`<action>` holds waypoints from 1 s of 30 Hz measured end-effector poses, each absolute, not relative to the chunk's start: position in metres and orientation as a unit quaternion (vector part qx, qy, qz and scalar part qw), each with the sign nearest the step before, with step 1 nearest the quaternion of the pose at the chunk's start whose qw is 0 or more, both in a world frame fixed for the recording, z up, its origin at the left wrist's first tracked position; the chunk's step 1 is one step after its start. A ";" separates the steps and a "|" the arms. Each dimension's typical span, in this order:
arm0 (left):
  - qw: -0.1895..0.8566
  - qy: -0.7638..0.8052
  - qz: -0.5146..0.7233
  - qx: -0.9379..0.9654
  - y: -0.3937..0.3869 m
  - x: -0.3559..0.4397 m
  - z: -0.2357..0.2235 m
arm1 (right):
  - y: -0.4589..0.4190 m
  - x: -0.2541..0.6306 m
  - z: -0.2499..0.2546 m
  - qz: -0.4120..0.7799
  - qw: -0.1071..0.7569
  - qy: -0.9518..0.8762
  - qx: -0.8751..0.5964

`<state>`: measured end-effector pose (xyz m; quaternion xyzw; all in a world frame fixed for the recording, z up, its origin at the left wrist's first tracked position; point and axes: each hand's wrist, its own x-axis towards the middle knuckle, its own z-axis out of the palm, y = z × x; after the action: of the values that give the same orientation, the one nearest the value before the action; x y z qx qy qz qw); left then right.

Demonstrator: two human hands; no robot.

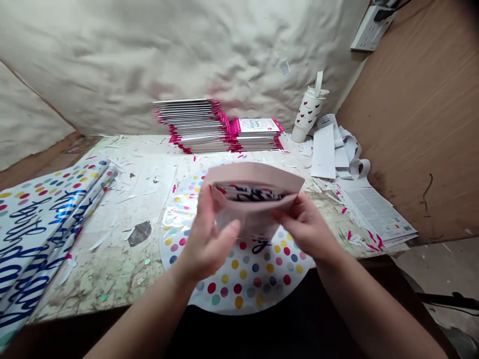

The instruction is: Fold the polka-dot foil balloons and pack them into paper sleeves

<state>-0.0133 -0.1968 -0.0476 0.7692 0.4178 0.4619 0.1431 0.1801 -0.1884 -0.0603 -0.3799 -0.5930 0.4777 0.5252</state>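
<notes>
Pink envelope (254,172) is held up between both hands, its mouth spread wide toward the camera. Inside it shows a folded sheet (250,193) printed with dark blue script. The left grip (207,234) is closed, pinching the envelope's left side, and the right grip (305,224) is closed on its right side, so the envelope hangs between them, touching neither the counter (142,199) nor anything on it.

Directly beneath both grips lies a round foil sheet (239,286) with colored dots and a bit of dark script, its far part hidden behind the envelope. Left of the left grip, a pile of dotted foil sheets (41,234) with blue lettering sits slanted along the counter's edge, with white scraps scattered between it and the grips.

Beyond the grips stand two stacks of flat packs with pink edges (194,124) (256,134), side by side. Farther right of them is a white tumbler with red hearts (309,112), and right of the right grip lie curled white paper strips (333,149) beside printed sheets (374,209).
</notes>
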 end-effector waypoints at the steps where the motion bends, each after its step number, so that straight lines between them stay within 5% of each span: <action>1: 0.195 0.425 0.451 0.760 -0.197 -0.010 -0.053 | -0.189 0.177 -0.064 0.479 0.517 -0.595 -0.386; 8: 0.361 0.452 0.521 0.627 -0.206 -0.015 -0.048 | -0.190 0.186 -0.050 0.480 0.504 -0.600 -0.394; 13: 0.528 0.496 0.387 0.570 -0.204 -0.026 -0.055 | -0.163 0.203 -0.051 0.438 0.393 -0.655 -0.475; 18: 0.676 0.529 0.324 0.398 -0.215 -0.014 -0.100 | -0.168 0.193 -0.092 0.210 0.319 -0.760 -0.526; 22: 0.702 0.521 0.339 0.347 -0.228 -0.004 -0.112 | -0.202 0.174 -0.107 0.190 0.278 -0.849 -0.408; 30: 0.682 0.556 0.313 0.358 -0.236 0.003 -0.099 | -0.208 0.170 -0.107 0.141 0.254 -0.854 -0.432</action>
<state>0.0033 -0.2365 -0.0987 0.3579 0.5560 0.3130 0.6818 0.1699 -0.2076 -0.1069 -0.4319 -0.8538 0.1415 0.2538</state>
